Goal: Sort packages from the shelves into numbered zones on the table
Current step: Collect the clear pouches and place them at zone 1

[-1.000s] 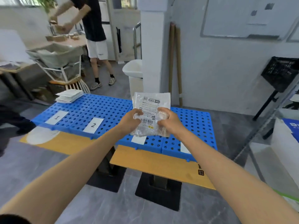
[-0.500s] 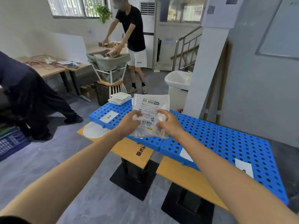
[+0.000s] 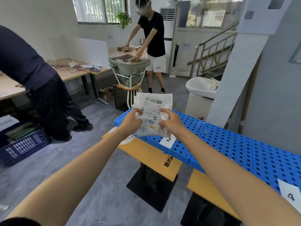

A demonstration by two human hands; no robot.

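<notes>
I hold a clear plastic package (image 3: 152, 111) with a white printed label and barcode upright in front of me, above the left end of the blue perforated mats (image 3: 228, 144). My left hand (image 3: 132, 123) grips its left edge and my right hand (image 3: 169, 122) grips its right edge, thumbs on the front. Below the package a white card marked 2 (image 3: 168, 141) lies on the mat. A card marked 4 (image 3: 290, 196) lies at the far right. The mats rest on wooden tables (image 3: 146, 152).
A person in dark clothes (image 3: 40, 82) bends at the left beside a dark crate (image 3: 22, 144). Another person (image 3: 151, 44) reaches into a grey bag on a white stand (image 3: 130, 69). A white bin (image 3: 200, 93) and a pillar (image 3: 236, 70) stand behind the tables.
My view has swung left, so the tables now lie to the right and the two people come into fuller view. Both hands keep the same hold on the package.
</notes>
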